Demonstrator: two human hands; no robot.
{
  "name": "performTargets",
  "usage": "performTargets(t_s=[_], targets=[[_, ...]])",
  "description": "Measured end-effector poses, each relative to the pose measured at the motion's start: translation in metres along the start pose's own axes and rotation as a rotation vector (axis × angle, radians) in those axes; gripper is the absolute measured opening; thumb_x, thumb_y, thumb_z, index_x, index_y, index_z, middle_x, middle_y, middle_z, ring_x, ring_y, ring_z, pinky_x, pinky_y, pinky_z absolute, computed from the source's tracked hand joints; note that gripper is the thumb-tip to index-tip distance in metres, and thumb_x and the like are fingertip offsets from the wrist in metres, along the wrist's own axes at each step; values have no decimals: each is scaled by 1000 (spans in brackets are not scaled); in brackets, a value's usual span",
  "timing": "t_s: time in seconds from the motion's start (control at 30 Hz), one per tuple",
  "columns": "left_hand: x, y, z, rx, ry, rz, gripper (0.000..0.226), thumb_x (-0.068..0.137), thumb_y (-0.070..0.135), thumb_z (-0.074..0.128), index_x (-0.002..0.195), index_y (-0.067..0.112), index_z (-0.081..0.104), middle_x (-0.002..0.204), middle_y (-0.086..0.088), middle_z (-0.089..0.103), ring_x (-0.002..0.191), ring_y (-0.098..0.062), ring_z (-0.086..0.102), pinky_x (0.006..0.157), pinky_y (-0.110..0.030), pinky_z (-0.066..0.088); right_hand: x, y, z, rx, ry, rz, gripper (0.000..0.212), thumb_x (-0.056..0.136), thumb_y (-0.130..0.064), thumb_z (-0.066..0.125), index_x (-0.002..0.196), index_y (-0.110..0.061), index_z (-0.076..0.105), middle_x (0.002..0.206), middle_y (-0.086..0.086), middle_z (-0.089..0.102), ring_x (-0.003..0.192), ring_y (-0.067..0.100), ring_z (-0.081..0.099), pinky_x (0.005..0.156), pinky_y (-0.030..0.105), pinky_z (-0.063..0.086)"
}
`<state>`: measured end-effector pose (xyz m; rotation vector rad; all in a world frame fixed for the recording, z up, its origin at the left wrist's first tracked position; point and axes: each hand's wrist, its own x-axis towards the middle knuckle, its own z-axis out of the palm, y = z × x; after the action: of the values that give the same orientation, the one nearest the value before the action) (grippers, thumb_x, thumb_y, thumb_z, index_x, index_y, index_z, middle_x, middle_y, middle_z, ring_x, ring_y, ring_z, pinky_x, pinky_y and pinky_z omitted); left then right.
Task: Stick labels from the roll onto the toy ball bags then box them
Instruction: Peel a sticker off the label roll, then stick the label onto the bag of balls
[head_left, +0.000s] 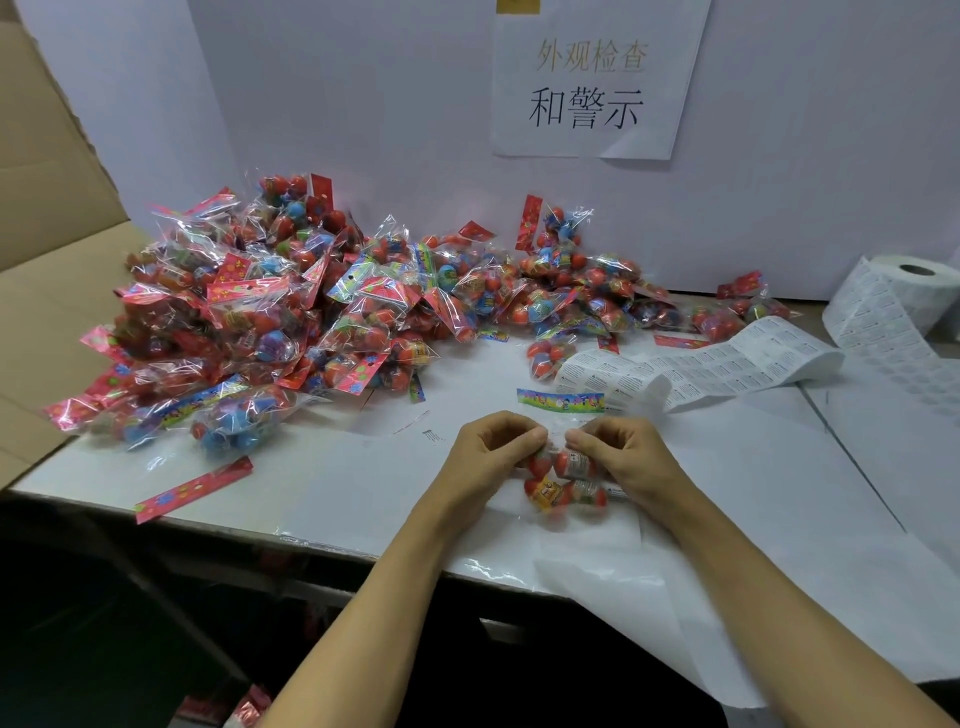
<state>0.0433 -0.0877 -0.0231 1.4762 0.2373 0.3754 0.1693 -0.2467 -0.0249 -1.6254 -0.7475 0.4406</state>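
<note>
Both bare forearms reach in from the near edge and meet over the white bench (322, 483). Beyond them, a white partition (363, 104) closes the far side, with a paper sign (597, 83) of printed characters stuck on it. At far left, an open cardboard box (47, 218) stands against the bench edge. A big heap of toy ball bags (291, 306) in clear film with red and blue balls and bright header cards fills the left and middle of the bench. At far right sits the label roll (904, 296), its printed strip (701, 369) trailing leftward across the bench to end just beyond the hands. A loose red header card (195, 488) lies near the front left edge.

Left hand (491, 454) and right hand (626, 452) each have their grip pinched closed on the top of one toy ball bag (569, 480), which lies on the bench between and just under them, near the front centre, well apart from the box. Its blue header card (561, 400) points away, toward the strip.
</note>
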Motion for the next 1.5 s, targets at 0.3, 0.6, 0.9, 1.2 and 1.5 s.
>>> performTargets(t_s=[0.3, 0.6, 0.9, 1.2, 1.5], targets=[[-1, -3, -3, 14, 7, 26, 84, 71, 18, 88, 143, 30, 46, 121, -12, 66, 104, -22, 71, 83, -30, 57, 1, 1, 1, 54, 161, 23, 15, 93, -16, 71, 81, -8, 76, 75, 10, 72, 71, 20, 62, 69, 33, 51], [5, -5, -2, 236, 622, 150, 36, 92, 10, 73, 121, 19, 52, 128, -2, 47, 126, -24, 48, 100, -22, 45, 6, -4, -5, 384, 381, 114, 24, 99, -29, 61, 92, -10, 74, 79, 2, 72, 76, 14, 63, 69, 25, 49], [-8, -12, 15, 1094, 209, 387, 49, 68, 66, 83, 81, 19, 78, 128, 2, 52, 128, -22, 31, 105, -36, 23, 7, 1, -3, 343, 391, 79, 20, 101, -20, 59, 91, -11, 74, 77, 0, 72, 72, 9, 65, 64, 19, 51], [-6, -9, 8, 983, 69, 379, 28, 78, 47, 84, 101, 31, 82, 151, 0, 40, 143, -13, 13, 114, -32, 12, -2, -1, 5, -136, 181, -36, 17, 88, -3, 73, 94, -19, 76, 94, 0, 74, 87, 9, 66, 81, 28, 54], [-9, -3, 9, 613, -17, 320, 9, 92, 11, 75, 100, 7, 75, 93, -1, 71, 85, -10, 60, 76, -24, 48, -7, -3, 6, -171, 72, -170, 23, 83, -1, 79, 93, -22, 78, 99, 2, 69, 92, 13, 67, 81, 39, 57]])
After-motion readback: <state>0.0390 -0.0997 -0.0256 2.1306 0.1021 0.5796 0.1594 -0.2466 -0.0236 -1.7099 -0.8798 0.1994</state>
